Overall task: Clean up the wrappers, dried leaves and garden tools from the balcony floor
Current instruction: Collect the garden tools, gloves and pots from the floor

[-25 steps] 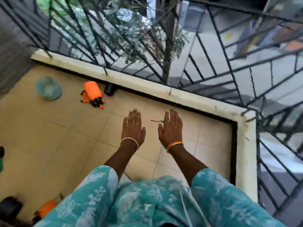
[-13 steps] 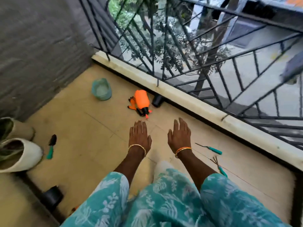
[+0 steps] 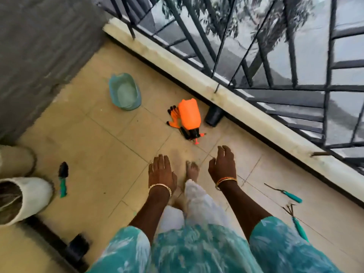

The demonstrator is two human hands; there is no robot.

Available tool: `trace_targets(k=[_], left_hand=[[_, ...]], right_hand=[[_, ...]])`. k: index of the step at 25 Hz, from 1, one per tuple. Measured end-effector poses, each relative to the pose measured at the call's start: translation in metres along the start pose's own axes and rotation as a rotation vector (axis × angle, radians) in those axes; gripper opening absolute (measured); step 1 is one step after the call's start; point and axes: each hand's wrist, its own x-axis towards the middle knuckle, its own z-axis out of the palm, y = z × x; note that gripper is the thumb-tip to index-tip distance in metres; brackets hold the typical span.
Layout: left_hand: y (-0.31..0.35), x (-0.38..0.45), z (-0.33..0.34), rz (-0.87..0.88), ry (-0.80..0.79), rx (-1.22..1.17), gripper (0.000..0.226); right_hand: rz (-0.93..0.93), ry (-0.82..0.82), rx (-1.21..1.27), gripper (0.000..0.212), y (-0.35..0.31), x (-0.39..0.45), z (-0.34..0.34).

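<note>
My left hand (image 3: 162, 173) and my right hand (image 3: 223, 165) hang over the tiled balcony floor, fingers relaxed and holding nothing. Ahead of them an orange spray bottle (image 3: 190, 115) lies on its side, with orange and black garden gloves (image 3: 174, 119) beside it. A teal basin (image 3: 125, 91) sits further left. A small trowel (image 3: 63, 179) with a green handle lies on the floor at the left. Two green-handled hand tools, a thin weeder (image 3: 285, 193) and a small rake (image 3: 296, 223), lie at the right.
A black pot (image 3: 214, 115) leans against the low kerb (image 3: 246, 113) under the metal railing (image 3: 256, 46). Two white planters (image 3: 29, 198) stand at the left by a grey wall. Another black pot (image 3: 77, 247) sits at the bottom left. My bare foot (image 3: 192, 171) is between the hands.
The view has swung left and closer to the floor. My hands have drifted apart, the right one's fingers now loosely curled. The bottle and basin appear nearer.
</note>
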Motion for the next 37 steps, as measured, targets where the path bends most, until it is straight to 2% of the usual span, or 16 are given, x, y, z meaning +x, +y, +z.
trace_targets(k=[4, 7, 9, 11, 14, 17, 21, 23, 25, 27, 29, 32, 34, 37], left_hand=[[-0.015, 0.105, 0.033, 0.029, 0.003, -0.078, 0.06], [-0.025, 0.2, 0.092, 0.055, -0.132, -0.086, 0.062], [-0.028, 0.275, 0.139, 0.153, -0.12, -0.037, 0.063], [-0.029, 0.351, 0.189, 0.28, -0.179, 0.073, 0.066], [-0.022, 0.436, 0.244, 0.405, -0.221, 0.177, 0.071], [-0.009, 0.479, 0.288, 0.511, -0.141, 0.208, 0.069], [0.0, 0.492, 0.311, 0.543, 0.089, 0.333, 0.068], [0.002, 0.493, 0.316, 0.539, 0.082, 0.385, 0.061], [0.008, 0.494, 0.309, 0.503, 0.065, 0.317, 0.051], [0.012, 0.492, 0.296, 0.474, 0.025, 0.296, 0.045], [0.011, 0.488, 0.28, 0.507, 0.037, 0.326, 0.043], [0.014, 0.475, 0.24, 0.632, 0.019, 0.32, 0.043], [0.017, 0.461, 0.208, 0.69, -0.058, 0.311, 0.047], [0.03, 0.423, 0.148, 0.734, -0.183, 0.184, 0.042]], right_hand=[[0.142, -0.012, 0.106, 0.051, -0.003, 0.085, 0.074], [0.293, -0.027, 0.22, 0.055, 0.012, 0.156, 0.157], [0.435, -0.035, 0.297, 0.058, 0.032, 0.207, 0.217], [0.634, -0.032, 0.406, 0.061, 0.059, 0.256, 0.279], [0.864, 0.005, 0.721, 0.052, 0.092, 0.308, 0.346], [0.819, 0.019, 0.984, 0.042, 0.116, 0.336, 0.38], [0.69, -0.095, 1.174, 0.028, 0.129, 0.342, 0.389], [0.698, -0.15, 1.259, 0.029, 0.13, 0.34, 0.391], [0.739, -0.165, 1.321, 0.021, 0.124, 0.341, 0.39], [0.813, -0.143, 1.333, 0.009, 0.113, 0.339, 0.377], [0.845, -0.114, 1.339, 0.007, 0.103, 0.336, 0.362], [0.875, -0.113, 1.306, 0.011, 0.085, 0.319, 0.319], [0.911, -0.113, 1.245, 0.018, 0.072, 0.304, 0.288], [0.986, -0.008, 1.111, 0.031, 0.05, 0.275, 0.236]])
